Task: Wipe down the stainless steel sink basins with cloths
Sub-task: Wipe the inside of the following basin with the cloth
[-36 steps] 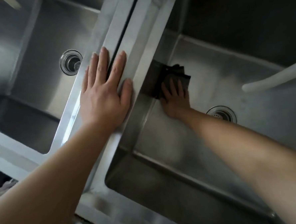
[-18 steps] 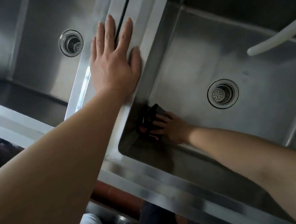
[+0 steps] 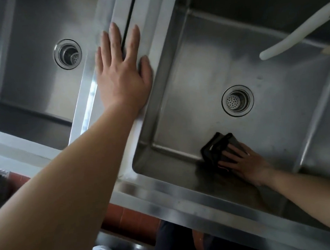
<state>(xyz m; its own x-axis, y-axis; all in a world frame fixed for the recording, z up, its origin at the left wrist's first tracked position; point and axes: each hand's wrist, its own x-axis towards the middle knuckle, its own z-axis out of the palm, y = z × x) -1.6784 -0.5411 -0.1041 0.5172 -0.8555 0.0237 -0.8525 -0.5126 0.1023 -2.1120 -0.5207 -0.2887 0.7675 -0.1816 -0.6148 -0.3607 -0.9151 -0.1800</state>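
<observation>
Below, 2 stainless steel sink basins are seen side by side, split by a flat divider rim [image 3: 150, 23] with a dark seam running along it. The left hand [image 3: 121, 73] is laid flat on that rim, its fingers straight and slightly spread across the seam, nothing being held; the thumb lies at the edge of the right basin [image 3: 205, 68]. The right hand [image 3: 245, 163] is pressed down inside the right basin, at the near wall where it meets the floor. Its fingers are extended over a dark folded cloth [image 3: 218, 150], which is pinned against the steel rather than gripped; the cloth's folded edges stick out past the fingertips toward the basin's near left corner. The 2 hands are well apart, one on the rim and one down in the basin.

A round perforated drain [image 3: 237, 100] is set in the floor of the right basin, beyond the cloth and apart from it. A second drain [image 3: 67, 53] is set in the floor of the left basin [image 3: 32, 79]. A white hose [image 3: 293, 34] hangs into view over the far right part of the right basin, its open end clear of the steel below. The front edge of the counter [image 3: 184, 201] runs across the near side, and reddish floor tiles [image 3: 125, 220] are seen beneath it.
</observation>
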